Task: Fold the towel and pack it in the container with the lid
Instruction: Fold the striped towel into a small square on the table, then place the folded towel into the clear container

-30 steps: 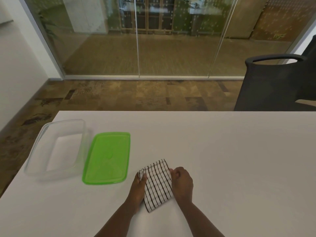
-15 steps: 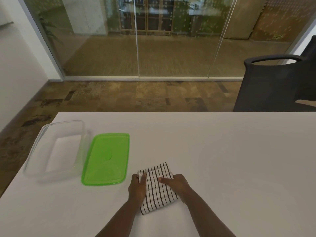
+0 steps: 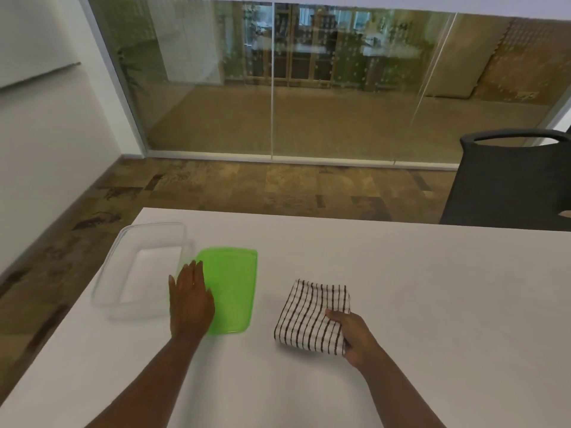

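The towel (image 3: 312,313), white with black stripes, is folded into a small thick square on the white table (image 3: 401,304). My right hand (image 3: 355,338) grips its near right corner. Left of it lies the green lid (image 3: 231,288), flat on the table. My left hand (image 3: 190,299) hovers open, fingers stretched, over the lid's left edge and the near right rim of the clear container (image 3: 139,267). The container stands open with nothing in it at the table's left side.
A black chair (image 3: 509,180) stands beyond the table's far right edge. The table's left edge runs close to the container. A glass wall and patterned carpet floor lie behind.
My left hand has left the towel and moved left over the lid and container. My right hand has shifted from pressing the towel's top to gripping its near right corner.
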### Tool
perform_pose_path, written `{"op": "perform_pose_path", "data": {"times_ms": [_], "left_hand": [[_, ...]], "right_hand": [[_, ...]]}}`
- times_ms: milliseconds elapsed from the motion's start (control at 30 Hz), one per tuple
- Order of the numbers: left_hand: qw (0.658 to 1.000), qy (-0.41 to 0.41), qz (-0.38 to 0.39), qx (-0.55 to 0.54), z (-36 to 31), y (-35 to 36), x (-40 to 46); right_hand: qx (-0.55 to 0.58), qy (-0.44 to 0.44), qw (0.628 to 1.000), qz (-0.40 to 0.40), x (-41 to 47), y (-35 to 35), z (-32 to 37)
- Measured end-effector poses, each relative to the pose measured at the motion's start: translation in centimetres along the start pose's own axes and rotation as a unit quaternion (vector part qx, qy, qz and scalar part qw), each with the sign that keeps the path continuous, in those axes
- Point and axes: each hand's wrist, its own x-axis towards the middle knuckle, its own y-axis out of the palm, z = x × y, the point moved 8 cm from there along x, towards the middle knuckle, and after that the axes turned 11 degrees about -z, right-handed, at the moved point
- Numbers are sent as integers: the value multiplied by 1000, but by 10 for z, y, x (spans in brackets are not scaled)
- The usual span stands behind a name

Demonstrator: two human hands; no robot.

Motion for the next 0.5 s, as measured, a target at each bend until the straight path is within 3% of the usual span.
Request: {"op": "perform_pose_path", "data": {"times_ms": [233,500], "left_hand": [[985,6,85,149,72,-3,-1],[992,-6,74,107,71,-31,11]], "right_hand": [[19,-23,999,-18,-7,1,8],[12,-43,998,-36,-19,-6,15]]}}
